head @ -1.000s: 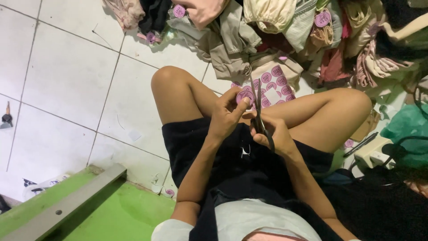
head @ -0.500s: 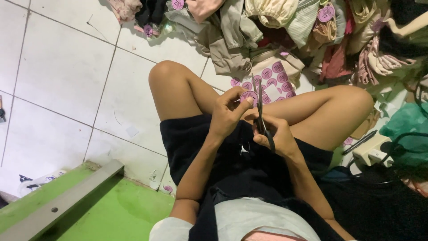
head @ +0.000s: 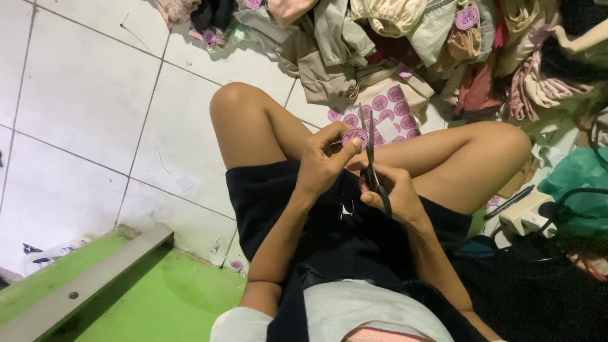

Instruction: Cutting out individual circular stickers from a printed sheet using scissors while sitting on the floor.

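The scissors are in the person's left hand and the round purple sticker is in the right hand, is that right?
Not quite. The head view shows the scissors in the right hand, and the round purple sticker pinched in the left hand. You had the hands swapped.

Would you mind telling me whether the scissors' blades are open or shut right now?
Nearly shut: the scissors in the right hand show their blades almost together, beside the round pink sticker pinched by the left hand.

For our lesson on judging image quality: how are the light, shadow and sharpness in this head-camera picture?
Head view: soft, even light on the white floor tiles; the black shorts lose detail in shadow; left hand, round purple sticker and scissors are fairly sharp; the clothes pile looks slightly soft.
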